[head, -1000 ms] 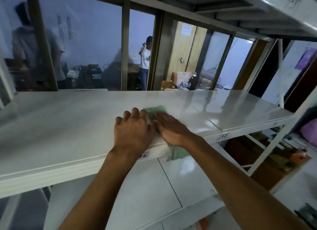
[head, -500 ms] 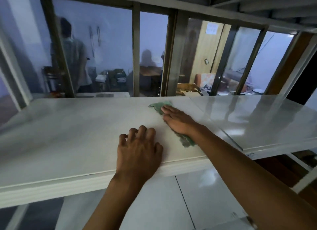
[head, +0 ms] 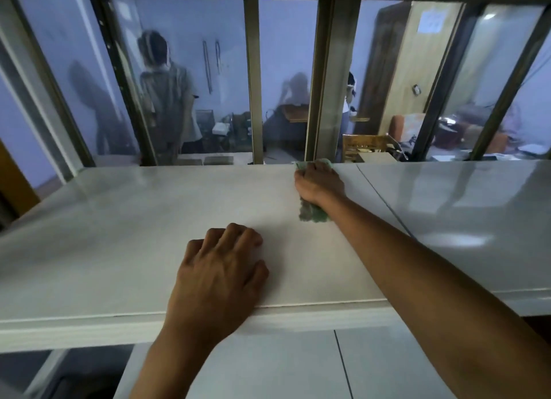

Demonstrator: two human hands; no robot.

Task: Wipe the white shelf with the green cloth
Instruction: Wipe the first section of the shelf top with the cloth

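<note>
A person's right hand [head: 320, 184] presses a green cloth [head: 313, 212] against the far edge of a white shelf [head: 119, 219].

The right hand's fingers curl over the cloth, which shows beyond the fingertips and bunches beneath the wrist, just left of a seam between shelf panels. The left hand [head: 220, 272] rests palm down near the shelf's front edge, fingers loosely bent and holding nothing. Behind the glass panes [head: 185, 56], figures stand in a blue-walled room.

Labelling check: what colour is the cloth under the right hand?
Green, a pale mint: the soft green cloth shows under the right hand; head view.
</note>
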